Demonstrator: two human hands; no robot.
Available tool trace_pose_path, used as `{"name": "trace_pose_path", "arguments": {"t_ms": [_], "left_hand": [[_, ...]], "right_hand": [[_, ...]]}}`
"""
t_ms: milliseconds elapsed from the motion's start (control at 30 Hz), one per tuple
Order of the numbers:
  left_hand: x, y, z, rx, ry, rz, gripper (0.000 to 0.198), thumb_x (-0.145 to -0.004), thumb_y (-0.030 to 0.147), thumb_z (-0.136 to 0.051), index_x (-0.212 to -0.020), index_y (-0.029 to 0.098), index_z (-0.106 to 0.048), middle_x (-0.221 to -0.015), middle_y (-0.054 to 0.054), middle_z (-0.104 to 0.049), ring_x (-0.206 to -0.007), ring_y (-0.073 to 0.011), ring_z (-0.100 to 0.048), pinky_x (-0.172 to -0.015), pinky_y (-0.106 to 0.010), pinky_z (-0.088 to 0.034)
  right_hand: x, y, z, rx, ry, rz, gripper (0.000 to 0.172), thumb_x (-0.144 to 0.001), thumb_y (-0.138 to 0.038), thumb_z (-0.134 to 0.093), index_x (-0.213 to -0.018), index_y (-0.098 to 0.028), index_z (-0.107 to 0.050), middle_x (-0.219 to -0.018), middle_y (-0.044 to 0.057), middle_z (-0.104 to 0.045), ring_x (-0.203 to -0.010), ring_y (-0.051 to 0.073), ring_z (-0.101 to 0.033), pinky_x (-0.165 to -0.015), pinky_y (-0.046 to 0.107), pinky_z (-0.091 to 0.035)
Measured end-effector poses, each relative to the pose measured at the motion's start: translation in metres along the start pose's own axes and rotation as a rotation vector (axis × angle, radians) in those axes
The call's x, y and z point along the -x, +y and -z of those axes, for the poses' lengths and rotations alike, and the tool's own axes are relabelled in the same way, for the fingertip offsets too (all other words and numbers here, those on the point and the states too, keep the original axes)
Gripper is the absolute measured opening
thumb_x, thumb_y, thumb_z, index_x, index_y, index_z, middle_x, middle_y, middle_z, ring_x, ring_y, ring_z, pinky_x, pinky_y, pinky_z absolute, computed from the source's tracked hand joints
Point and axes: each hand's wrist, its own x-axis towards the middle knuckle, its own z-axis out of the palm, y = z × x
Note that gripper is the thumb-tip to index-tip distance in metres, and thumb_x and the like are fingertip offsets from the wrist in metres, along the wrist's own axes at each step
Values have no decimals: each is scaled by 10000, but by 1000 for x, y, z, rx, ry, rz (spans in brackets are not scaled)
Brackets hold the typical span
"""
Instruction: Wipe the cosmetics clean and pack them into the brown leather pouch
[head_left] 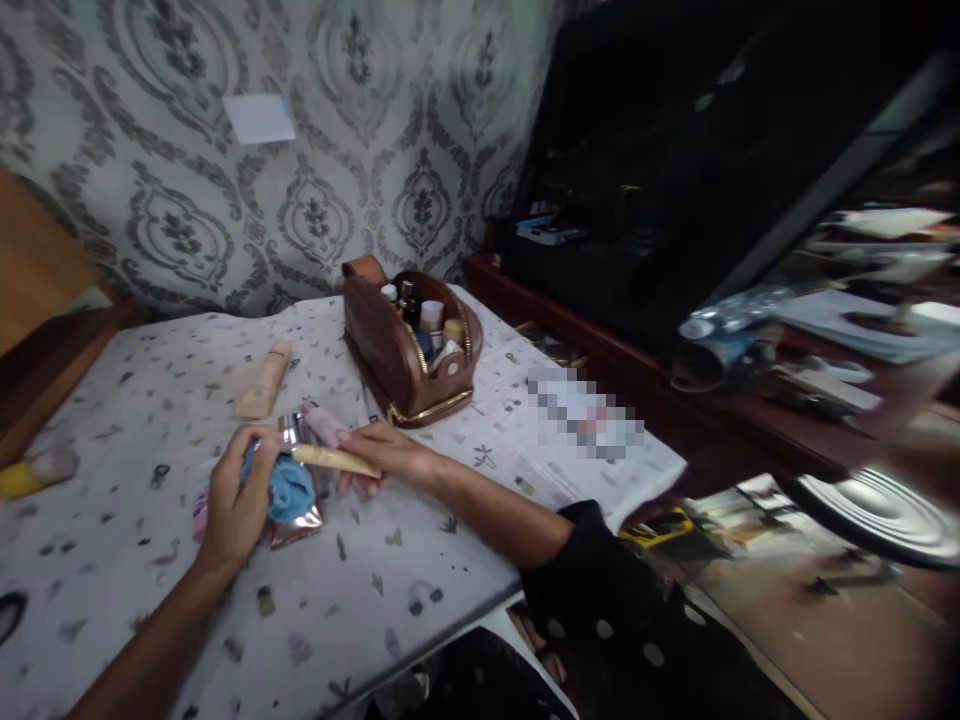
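Note:
My left hand [234,495] is closed around a bunched blue fabric piece [289,488], with its fingertips close to the silver end of a pale wooden-handled brush. My right hand [394,455] pinches that wooden-handled brush [337,460] by its handle; the bristles cannot be made out. Just behind the handle, a pink tube [322,425] lies against my right fingers. Under the blue fabric a shiny rose-gold packet [296,526] shows. Beyond my hands stands a brown cosmetic bag [386,350], unzipped, with several bottles and jars inside.
A beige tube [265,380] lies on the patterned tablecloth [360,620] behind my left hand. At the far left is a yellow-ended container [37,472]. A large dark screen [645,180] and a plastic bottle [720,340] stand on the right. A blurred-out item lies near the table's right edge.

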Motion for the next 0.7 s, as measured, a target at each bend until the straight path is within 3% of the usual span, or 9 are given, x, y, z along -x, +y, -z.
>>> {"name": "trace_pose_path", "arguments": {"t_ms": [133, 300, 500, 700], "left_hand": [[-1, 0, -3, 88, 0, -42, 285, -918, 460, -464, -817, 206, -546, -777, 6, -580, -765, -169, -545, -727, -252, -438], [-3, 1, -2, 144, -17, -24, 269, -955, 428, -447, -822, 209, -528, -735, 22, -525, -683, -143, -496, -669, -240, -413], [-2, -1, -1, 184, -46, -22, 280, -970, 442, -433, -841, 213, -532, -723, 23, -502, -661, -140, -468, -658, -247, -401], [-2, -7, -3, 241, -45, 21, 314, -968, 482, -430, -842, 214, -534, -730, 22, -501, -671, -142, -465, -689, -255, -406]], "right_hand": [[-4, 2, 0, -23, 34, 27, 530, -685, -645, -729, -782, -129, -653, -643, 6, -682, -404, 54, -471, -373, 193, -247], [-4, -5, -3, -23, 148, -4, 564, -559, -543, -856, -941, -163, -688, -621, -54, -594, -471, 50, -456, -430, 182, -242], [-2, -6, -5, 6, 162, -23, 563, -657, -627, -765, -938, -142, -722, -550, -61, -465, -490, 58, -357, -466, 218, -222], [-5, -3, -4, 46, 176, -61, 557, -511, -478, -883, -926, -147, -717, -647, -40, -544, -558, 68, -404, -503, 213, -264]]}}
